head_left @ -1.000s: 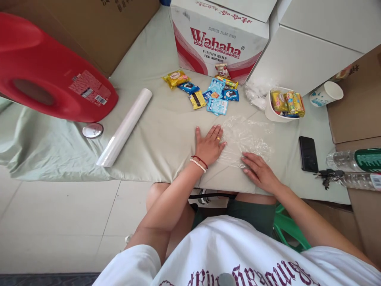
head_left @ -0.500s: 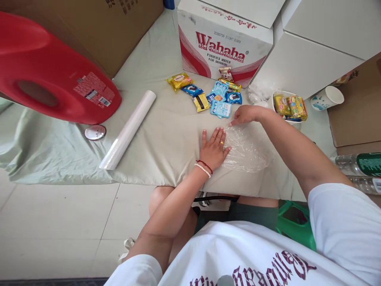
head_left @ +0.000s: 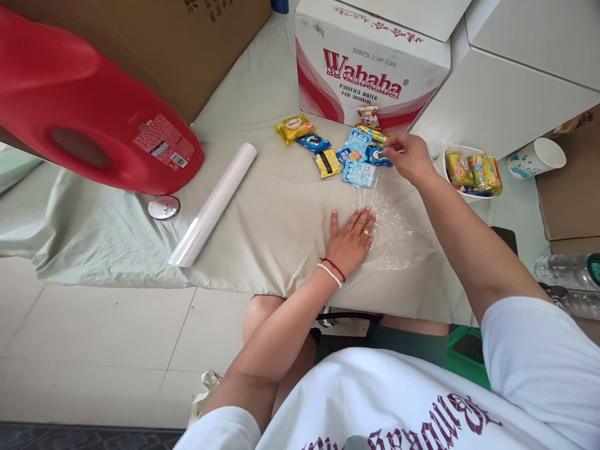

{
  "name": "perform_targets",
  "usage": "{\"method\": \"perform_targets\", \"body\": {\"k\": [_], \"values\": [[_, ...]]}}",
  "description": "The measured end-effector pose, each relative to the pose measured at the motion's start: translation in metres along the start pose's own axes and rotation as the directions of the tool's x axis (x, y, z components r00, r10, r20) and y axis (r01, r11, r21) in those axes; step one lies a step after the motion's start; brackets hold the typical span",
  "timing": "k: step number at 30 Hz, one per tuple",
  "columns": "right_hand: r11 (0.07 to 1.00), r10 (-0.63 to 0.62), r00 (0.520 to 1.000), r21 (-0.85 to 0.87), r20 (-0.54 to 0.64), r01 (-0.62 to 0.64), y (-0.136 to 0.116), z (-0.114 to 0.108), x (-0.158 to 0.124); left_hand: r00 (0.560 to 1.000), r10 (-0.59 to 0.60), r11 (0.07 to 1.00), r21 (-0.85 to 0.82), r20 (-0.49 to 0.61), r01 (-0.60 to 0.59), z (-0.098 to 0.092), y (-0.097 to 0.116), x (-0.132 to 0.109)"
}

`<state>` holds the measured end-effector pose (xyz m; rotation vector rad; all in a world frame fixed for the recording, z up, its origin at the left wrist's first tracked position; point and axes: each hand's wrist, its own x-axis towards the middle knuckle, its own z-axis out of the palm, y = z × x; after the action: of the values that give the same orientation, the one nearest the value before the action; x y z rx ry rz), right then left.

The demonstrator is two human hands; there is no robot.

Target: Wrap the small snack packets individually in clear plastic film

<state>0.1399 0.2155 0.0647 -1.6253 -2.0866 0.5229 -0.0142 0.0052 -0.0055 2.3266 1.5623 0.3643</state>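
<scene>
My left hand (head_left: 352,240) lies flat with its fingers spread, pressing the left edge of a crumpled sheet of clear plastic film (head_left: 398,234) onto the cloth-covered table. Farther forward, my right hand (head_left: 410,157) is raised a little, its fingers pinched on what looks like the film's far edge, which is hard to see. Close to those fingertips are several small snack packets: blue ones (head_left: 359,174), a yellow and black one (head_left: 328,162), and a larger yellow one (head_left: 295,128) at the left end.
A roll of clear film (head_left: 213,206) lies left of my hands, with a round pinkish object (head_left: 164,207) and a red jug (head_left: 154,156) beyond. A Wahaha carton (head_left: 370,69) stands behind the packets. At right are a snack-filled container (head_left: 440,165), a paper cup (head_left: 537,157) and plastic bottles (head_left: 562,269).
My right hand has moved forward and up from the film's corner to beside the blue packets, and the film stretches farther that way. My left hand stays flat. The view has shifted slightly.
</scene>
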Motion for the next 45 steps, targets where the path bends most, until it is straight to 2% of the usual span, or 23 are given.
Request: {"method": "perform_targets", "body": {"k": [1, 3, 4, 6, 9, 11, 12, 13, 15, 16, 18, 20, 22, 24, 27, 29, 31, 35, 38, 40, 45], "values": [[0.999, -0.043, 0.995, -0.029, -0.088, 0.040, 0.003, -0.005, -0.014, 1.000, -0.012, 1.000, 0.009, -0.003, 0.012, -0.001, 0.000, 0.000], [0.978, -0.183, 0.969, -0.126, -0.163, 0.164, 0.009, -0.013, -0.054, 0.999, -0.045, 0.999, 0.011, -0.012, 0.045, -0.003, 0.001, 0.001], [0.949, -0.280, 0.951, -0.189, -0.132, 0.253, 0.013, -0.014, -0.078, 0.998, -0.064, 0.998, 0.008, -0.015, 0.064, -0.004, 0.002, 0.002], [0.904, -0.376, 0.926, -0.230, -0.024, 0.361, 0.022, -0.013, -0.132, 0.995, -0.101, 0.995, 0.000, -0.019, 0.101, -0.006, 0.002, 0.003], [0.870, -0.368, 0.900, -0.256, 0.232, 0.422, 0.043, -0.008, -0.210, 0.990, -0.135, 0.991, 0.006, -0.032, 0.136, -0.007, 0.003, 0.004], [0.878, -0.289, 0.904, -0.289, 0.316, 0.382, 0.060, -0.012, -0.251, 0.989, -0.145, 0.989, 0.024, -0.041, 0.146, -0.006, 0.002, 0.004], [0.892, -0.237, 0.921, -0.305, 0.310, 0.333, 0.070, -0.016, -0.267, 0.988, -0.147, 0.988, 0.035, -0.043, 0.149, -0.005, 0.001, 0.004], [0.911, -0.178, 0.948, -0.321, 0.262, 0.260, 0.081, -0.022, -0.280, 0.988, -0.148, 0.988, 0.044, -0.044, 0.150, -0.004, 0.001, 0.004], [0.946, -0.030, 0.997, -0.321, 0.073, 0.052, 0.100, -0.035, -0.297, 0.988, -0.147, 0.987, 0.059, -0.043, 0.150, -0.001, 0.000, 0.004], [0.955, 0.065, 0.997, -0.289, -0.041, -0.074, 0.108, -0.041, -0.301, 0.988, -0.146, 0.987, 0.064, -0.043, 0.148, 0.000, -0.001, 0.004], [0.940, 0.283, 0.939, -0.138, -0.196, -0.312, 0.119, -0.050, -0.301, 0.989, -0.141, 0.987, 0.071, -0.046, 0.144, 0.002, -0.001, 0.004], [0.877, 0.479, 0.855, 0.083, -0.199, -0.473, 0.122, -0.052, -0.291, 0.989, -0.137, 0.987, 0.078, -0.047, 0.140, 0.003, -0.002, 0.003], [0.795, 0.588, 0.800, 0.270, -0.121, -0.543, 0.119, -0.047, -0.275, 0.990, -0.132, 0.987, 0.087, -0.041, 0.136, 0.002, -0.002, 0.003], [0.746, 0.612, 0.789, 0.367, -0.047, -0.556, 0.111, -0.040, -0.256, 0.991, -0.130, 0.987, 0.094, -0.030, 0.132, 0.001, -0.001, 0.003], [0.706, 0.598, 0.798, 0.416, 0.083, -0.573, 0.097, -0.033, -0.232, 0.991, -0.128, 0.987, 0.092, -0.028, 0.130, 0.000, -0.002, 0.003], [0.651, 0.593, 0.786, 0.469, 0.177, -0.597, 0.088, -0.034, -0.222, 0.991, -0.132, 0.987, 0.083, -0.034, 0.135, 0.000, -0.002, 0.003], [0.573, 0.584, 0.783, 0.574, 0.215, -0.585, 0.081, -0.038, -0.218, 0.990, -0.139, 0.987, 0.076, -0.033, 0.141, 0.000, -0.002, 0.003], [0.380, 0.560, 0.805, 0.803, 0.196, -0.460, 0.066, -0.047, -0.217, 0.989, -0.145, 0.987, 0.065, -0.012, 0.145, -0.002, -0.002, 0.004], [0.236, 0.536, 0.791, 0.847, 0.296, -0.477, 0.060, -0.047, -0.219, 0.989, -0.150, 0.987, 0.063, -0.002, 0.150, -0.003, -0.001, 0.005], [0.218, 0.544, 0.764, 0.822, 0.346, -0.527, 0.061, -0.046, -0.221, 0.988, -0.155, 0.986, 0.064, -0.003, 0.155, -0.003, -0.001, 0.005], [0.297, 0.593, 0.729, 0.748, 0.342, -0.593, 0.077, -0.056, -0.235, 0.987, -0.161, 0.985, 0.057, -0.017, 0.162, -0.003, 0.000, 0.004]]}}
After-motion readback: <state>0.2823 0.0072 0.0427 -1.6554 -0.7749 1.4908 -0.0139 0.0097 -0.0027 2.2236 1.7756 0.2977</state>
